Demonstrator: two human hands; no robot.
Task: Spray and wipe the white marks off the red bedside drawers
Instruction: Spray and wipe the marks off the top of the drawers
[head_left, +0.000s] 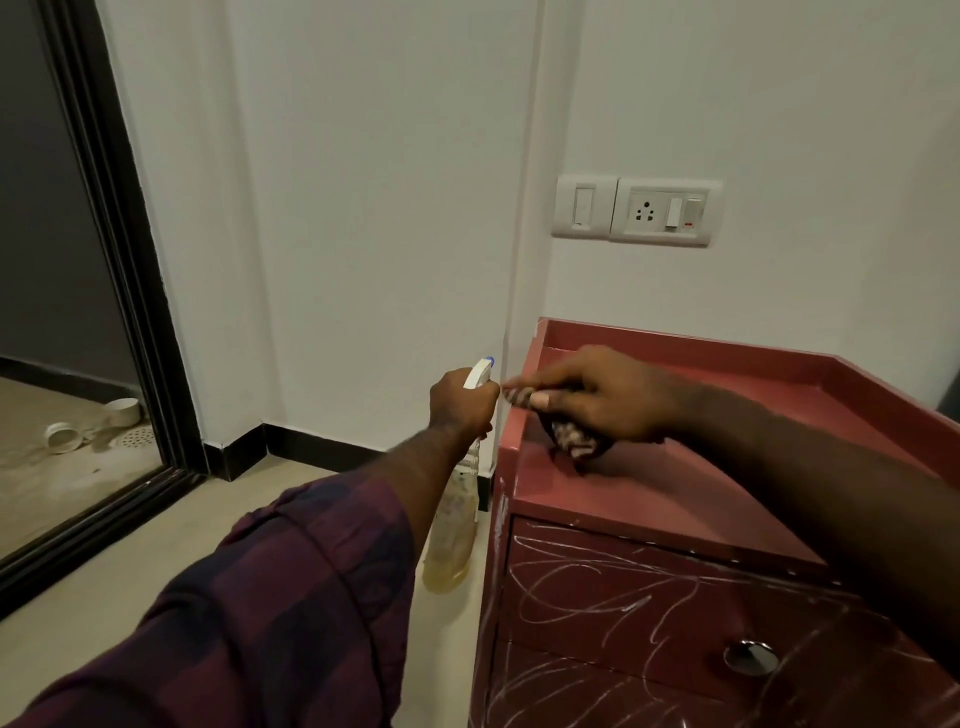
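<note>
Curling fingers (550, 376) of right hand (608, 402) round cloth (574, 441) on top of red bedside drawers (649, 499), gripping spray bottle (452, 530) in left hand (460, 402) just beside, white marks (597, 587) covering both fronts, wiping seemingly barely beginning.

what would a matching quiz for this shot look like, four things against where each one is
1 bottle
2 cloth
3 socket
4 knob

a on the wall
b in the left hand
c on a drawer front
d in the right hand, on the red top

Pairs: 1-b, 2-d, 3-a, 4-c
</note>
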